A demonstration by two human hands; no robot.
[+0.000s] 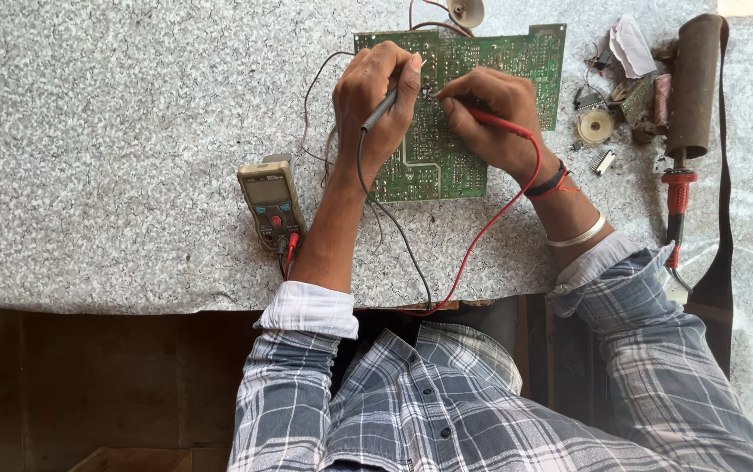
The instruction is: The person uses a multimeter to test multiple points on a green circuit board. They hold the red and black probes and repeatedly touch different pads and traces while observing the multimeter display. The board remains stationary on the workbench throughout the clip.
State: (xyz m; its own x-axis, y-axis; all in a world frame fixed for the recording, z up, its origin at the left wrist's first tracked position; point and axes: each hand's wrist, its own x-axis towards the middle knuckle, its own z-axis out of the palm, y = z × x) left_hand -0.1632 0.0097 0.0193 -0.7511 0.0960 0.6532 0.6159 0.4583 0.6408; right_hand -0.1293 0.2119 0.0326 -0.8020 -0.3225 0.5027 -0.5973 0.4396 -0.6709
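A green circuit board (516,65) lies on the speckled grey table (114,131). My left hand (375,96) grips a black test probe (380,111) with its tip down on the board. My right hand (486,112) pinches a red test probe (499,121), its tip also touching the board close to the black one. Black and red leads run from the probes over the table's front edge and back to a tan multimeter (270,203) left of my left forearm.
A soldering iron with a red handle (679,197) and a brown cylinder (695,83) lie at the right. Small loose electronic parts (608,114) sit beside the board. Thin wires (315,96) trail off the board's left side. The table's front edge runs just before my chest.
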